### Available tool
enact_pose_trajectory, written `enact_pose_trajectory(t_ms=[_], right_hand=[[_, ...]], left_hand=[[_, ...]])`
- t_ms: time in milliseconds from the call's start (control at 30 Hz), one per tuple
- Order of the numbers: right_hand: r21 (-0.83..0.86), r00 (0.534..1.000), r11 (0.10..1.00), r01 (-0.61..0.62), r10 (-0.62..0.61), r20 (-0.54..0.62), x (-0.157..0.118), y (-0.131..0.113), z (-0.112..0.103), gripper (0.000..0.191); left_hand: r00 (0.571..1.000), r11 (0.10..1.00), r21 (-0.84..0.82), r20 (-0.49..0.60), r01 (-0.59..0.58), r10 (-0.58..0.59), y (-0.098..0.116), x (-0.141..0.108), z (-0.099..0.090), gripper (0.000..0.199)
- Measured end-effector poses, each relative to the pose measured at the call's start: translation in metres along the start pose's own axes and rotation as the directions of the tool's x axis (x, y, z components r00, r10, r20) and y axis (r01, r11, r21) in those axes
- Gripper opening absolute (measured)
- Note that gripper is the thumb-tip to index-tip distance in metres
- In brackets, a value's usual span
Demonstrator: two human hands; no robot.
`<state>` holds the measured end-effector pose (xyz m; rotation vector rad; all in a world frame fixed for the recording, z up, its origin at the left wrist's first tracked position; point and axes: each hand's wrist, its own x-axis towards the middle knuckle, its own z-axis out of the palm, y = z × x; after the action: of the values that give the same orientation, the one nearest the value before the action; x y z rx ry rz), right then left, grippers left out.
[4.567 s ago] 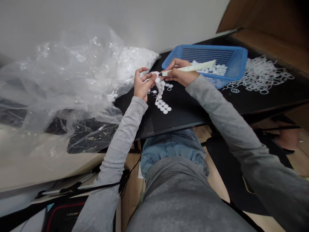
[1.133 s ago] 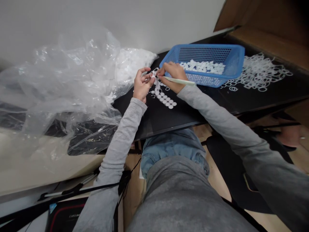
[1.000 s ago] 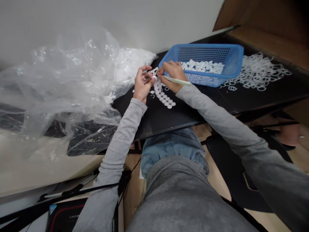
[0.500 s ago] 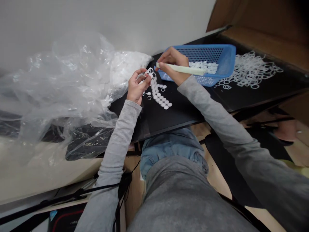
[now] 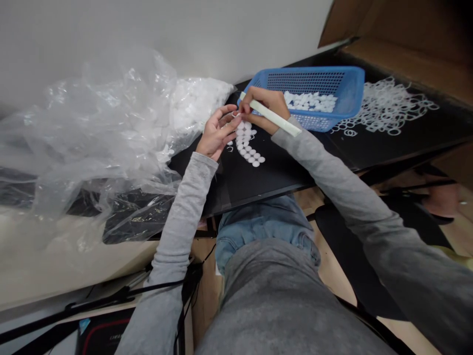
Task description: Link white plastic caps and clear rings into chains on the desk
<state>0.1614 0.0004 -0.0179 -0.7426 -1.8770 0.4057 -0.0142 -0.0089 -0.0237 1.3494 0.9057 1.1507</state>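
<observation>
My left hand (image 5: 216,132) is closed in a pinch on a small white plastic ring piece (image 5: 236,114), mostly hidden by fingers. Close beside it, my right hand (image 5: 271,104) grips a long, flat, pale-yellow tool (image 5: 277,118). The tool slants from the fingertips down over the wrist; its working tip is hidden at the ring piece. Below both hands, white round discs (image 5: 248,148) lie in a curved double row on the black table (image 5: 266,177). A few loose white bits (image 5: 229,147) lie just left of the row.
Behind my right hand stands a blue basket (image 5: 353,81) with many white pieces (image 5: 310,102) inside. White ring scraps (image 5: 397,106) are heaped right of it, before a cardboard box (image 5: 402,61). Clear plastic bags (image 5: 121,113) and a filled bag (image 5: 201,96) cover the left side.
My hands have come together, with the right fingers now at the piece in the left. The yellow tool has tilted more steeply, its rear end dropping towards my wrist. The disc row stays put.
</observation>
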Motion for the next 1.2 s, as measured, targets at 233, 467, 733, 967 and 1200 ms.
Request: enact_pose_trajectory(t_ms=[233, 467, 733, 967, 1200], right_hand=[[0.032, 0.969, 0.999, -0.028, 0.035, -0.244, 0.007, 0.02, -0.015, 0.024], [0.13, 0.911, 0.951, -0.28, 0.306, -0.275, 0.007, 0.019, -0.035, 0.029], [0.535, 0.86, 0.676, -0.507, 0.442, 0.256, 0.008, 0.015, 0.001, 0.027], [0.645, 0.859, 0.603, -0.468, 0.481, 0.174, 0.008, 0.009, 0.006, 0.023], [0.674, 0.934, 0.665, -0.321, 0.338, 0.112, 0.009, 0.014, 0.007, 0.014]], left_hand=[[0.996, 0.986, 0.146, 0.048, -0.086, 0.08, -0.01, 0.003, 0.001, 0.043], [0.994, 0.986, 0.13, -0.006, -0.108, 0.11, -0.022, 0.011, -0.009, 0.054], [0.956, 1.0, 0.001, -0.292, -0.019, 0.018, -0.02, 0.013, -0.011, 0.05], [0.968, 0.998, 0.06, -0.251, 0.002, 0.013, -0.021, 0.009, -0.001, 0.033], [0.986, 0.976, 0.173, -0.128, 0.13, -0.109, -0.018, 0.004, 0.004, 0.03]])
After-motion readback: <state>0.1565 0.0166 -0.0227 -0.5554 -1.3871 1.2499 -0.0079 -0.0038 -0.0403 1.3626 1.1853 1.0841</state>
